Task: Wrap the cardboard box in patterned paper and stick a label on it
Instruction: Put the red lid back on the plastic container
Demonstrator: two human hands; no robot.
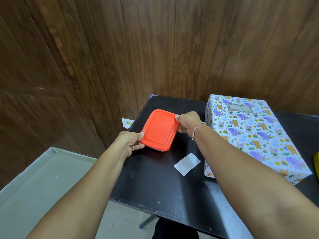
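Wrapped box (255,135), labelled, lies on the bench (155,183) beside the right forearm, likely light, stiff-cornered, slick-papered, best lifted by its long sides; left hand (129,144) and right hand (188,123) pinch the orange lid (159,130).

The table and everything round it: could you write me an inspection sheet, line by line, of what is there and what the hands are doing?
Surface: black table, edges chipped along the near side.
Job's things: wrapped box in animal-patterned paper, lying flat at the right; label stuck on its top face.
Clutter: orange-lidded container; white paper slip lying flat beside the box; a yellow object at the right edge, too cut off to identify.
Hands: left hand grips the container's near left corner; right hand grips its far right edge.
Cables: nothing seen.
Surroundings: wood-panelled wall; wall socket; pale floor.
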